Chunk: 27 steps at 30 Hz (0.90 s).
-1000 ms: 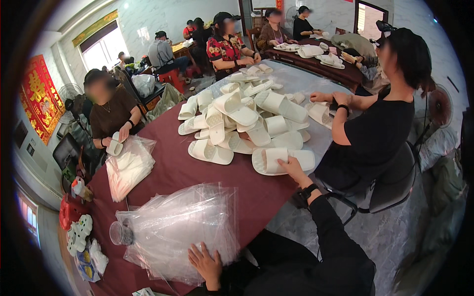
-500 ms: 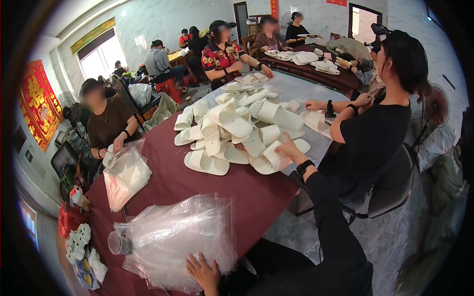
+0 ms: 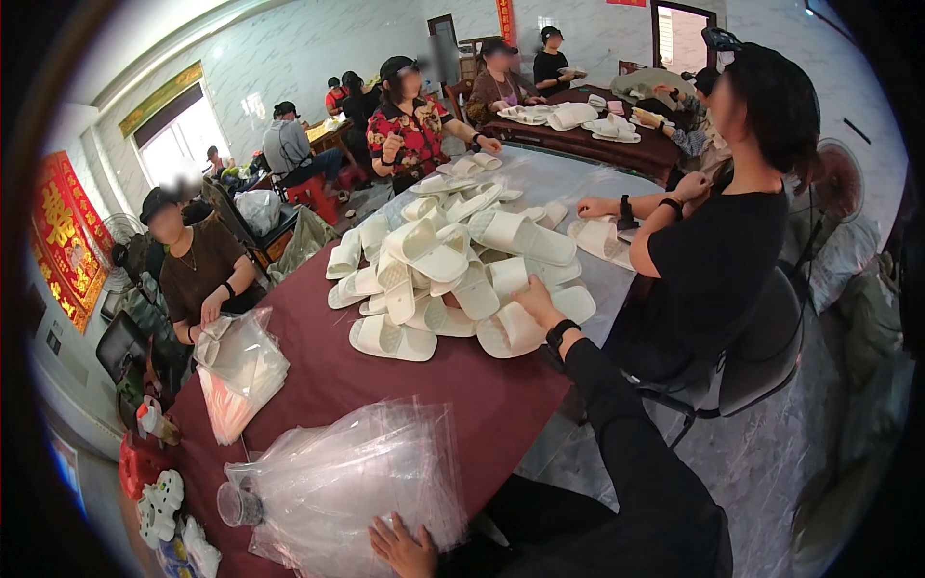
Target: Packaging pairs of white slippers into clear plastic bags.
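Two bare hands at a shared work surface [image 3: 318, 371], covered with dark red cloth, as seen from above. The left hand [image 3: 403, 547], at the lower centre of the frame, lies palm down on the lower right part of a fan-shaped stack of clear plastic bags [image 3: 352, 472]; its grip is spread nearly flat, the fingers parted and curled around nothing. The right hand [image 3: 536, 304], right of centre, reaches to the near right edge of a heap of cream slippers [image 3: 424, 252]. Its fingers are bent against the footwear there; whether its grip has closed on a slipper cannot be told, as the hand covers the place of contact. A dark band [image 3: 561, 334] encircles the right wrist.

The heap occupies the centre of the frame, with slippers tilted and overlapping at various angles. A clear round tub [image 3: 239, 504] sits at the left edge of the bag stack. Higher at left, a co-worker in brown [image 3: 207, 265] handles a second pile of bags [image 3: 243, 385], tinged pink toward its lower end. At the right of the frame a co-worker in black [image 3: 723, 226] sits side-on, forearms over the surface beside another slipper [image 3: 602, 239]. At the lower left stand white perforated clogs [image 3: 160, 506].
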{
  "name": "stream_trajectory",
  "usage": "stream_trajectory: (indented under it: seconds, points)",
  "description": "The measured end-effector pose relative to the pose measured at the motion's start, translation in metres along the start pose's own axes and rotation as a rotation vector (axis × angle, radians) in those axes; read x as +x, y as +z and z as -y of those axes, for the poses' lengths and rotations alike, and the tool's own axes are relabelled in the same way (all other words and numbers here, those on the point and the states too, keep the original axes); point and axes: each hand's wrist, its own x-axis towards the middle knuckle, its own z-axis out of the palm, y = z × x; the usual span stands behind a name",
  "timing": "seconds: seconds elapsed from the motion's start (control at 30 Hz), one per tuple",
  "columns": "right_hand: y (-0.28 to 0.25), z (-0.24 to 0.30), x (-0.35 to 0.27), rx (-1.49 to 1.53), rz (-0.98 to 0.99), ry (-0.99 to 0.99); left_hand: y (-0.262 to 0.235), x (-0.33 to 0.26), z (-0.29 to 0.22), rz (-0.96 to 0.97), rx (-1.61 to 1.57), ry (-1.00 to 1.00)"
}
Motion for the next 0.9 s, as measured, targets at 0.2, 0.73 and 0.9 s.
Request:
stream_trajectory:
  seconds: [0.2, 0.73, 0.9]
  points:
    - [0.019, 0.038, -0.026, -0.258, -0.116, -0.137, -0.005, -0.007, 0.008, -0.017, 0.039, -0.026]
    - [0.020, 0.073, -0.040, -0.525, -0.313, -0.417, 0.014, -0.009, 0.018, -0.027, 0.039, -0.021]
    - [-0.006, 0.075, -0.027, -0.660, -0.332, -0.353, 0.002, -0.006, 0.009, -0.019, 0.013, -0.010]
